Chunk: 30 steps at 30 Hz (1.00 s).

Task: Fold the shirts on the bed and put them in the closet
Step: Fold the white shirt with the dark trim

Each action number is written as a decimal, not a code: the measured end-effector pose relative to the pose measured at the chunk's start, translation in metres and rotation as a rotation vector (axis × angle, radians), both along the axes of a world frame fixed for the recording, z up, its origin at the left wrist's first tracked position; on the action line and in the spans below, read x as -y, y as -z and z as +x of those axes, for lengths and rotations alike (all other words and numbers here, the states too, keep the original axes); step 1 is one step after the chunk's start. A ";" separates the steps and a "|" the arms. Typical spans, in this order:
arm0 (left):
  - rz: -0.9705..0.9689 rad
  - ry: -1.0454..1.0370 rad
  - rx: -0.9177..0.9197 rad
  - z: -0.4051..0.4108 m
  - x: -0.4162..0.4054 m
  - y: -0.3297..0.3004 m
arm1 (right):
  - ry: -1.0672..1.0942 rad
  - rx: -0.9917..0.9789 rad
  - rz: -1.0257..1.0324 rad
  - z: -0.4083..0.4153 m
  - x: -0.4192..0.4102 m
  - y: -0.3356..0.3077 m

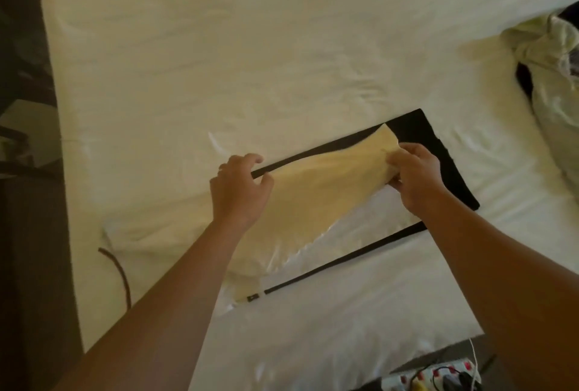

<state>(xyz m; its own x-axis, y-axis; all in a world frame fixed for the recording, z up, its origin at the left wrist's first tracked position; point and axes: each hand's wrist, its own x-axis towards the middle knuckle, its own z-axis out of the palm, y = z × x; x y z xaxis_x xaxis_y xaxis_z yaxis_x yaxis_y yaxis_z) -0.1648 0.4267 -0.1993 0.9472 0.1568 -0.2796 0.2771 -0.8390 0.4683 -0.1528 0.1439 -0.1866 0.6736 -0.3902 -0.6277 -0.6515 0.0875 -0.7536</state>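
From the head camera, looking down: a bed point(282, 45) covered by a pale cream sheet fills most of the view; near its lower middle lies a pale yellow shirt point(313, 202) with black trim, partly flat on the sheet and partly lifted.

The left hand point(239, 190) has its fingers curled over the black edge of the shirt at the left end of the lifted fold; the thumb and the fingers pinch the cloth there. The right hand point(413, 177) grips the yellow cloth at the right end of the same fold; its fingers are closed around a bunch of the fabric. Between the two hands the yellow cloth is stretched and raised above the part which lies on the bed.

Behind the right hand a black panel of the shirt point(438, 152) lies flat on the sheet; a thin black strip of trim point(344, 256) runs diagonally below the hands, and it ends near a small dark piece which I cannot identify.

At the right edge a heap of crumpled clothes point(551, 77), pale with dark parts, rests on the bed, well apart from the hands; how many pieces are in it is not clear.

At the bottom right a white power strip point(432, 378) with red switches and dark plugs shows beside the bed; at the left a thin brown cord point(120, 274) hangs at the bed's edge.
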 end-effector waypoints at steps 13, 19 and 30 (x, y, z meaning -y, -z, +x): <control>0.346 0.163 0.027 -0.050 0.005 0.045 | -0.421 -0.243 -0.372 0.057 0.042 0.040; 0.369 0.197 0.117 -0.060 0.020 0.056 | -0.195 -0.061 -0.345 0.060 0.063 0.039; 0.575 0.344 0.138 -0.069 0.019 0.085 | -0.264 -0.028 -0.533 0.066 0.079 0.064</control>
<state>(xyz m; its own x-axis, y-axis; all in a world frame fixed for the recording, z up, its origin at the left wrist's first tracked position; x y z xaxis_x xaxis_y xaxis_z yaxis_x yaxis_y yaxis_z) -0.2335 0.4072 -0.2848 0.9907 -0.0724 -0.1156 -0.0804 -0.9946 -0.0663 -0.0866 0.0647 -0.2510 0.7768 -0.4781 -0.4098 -0.6199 -0.4661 -0.6312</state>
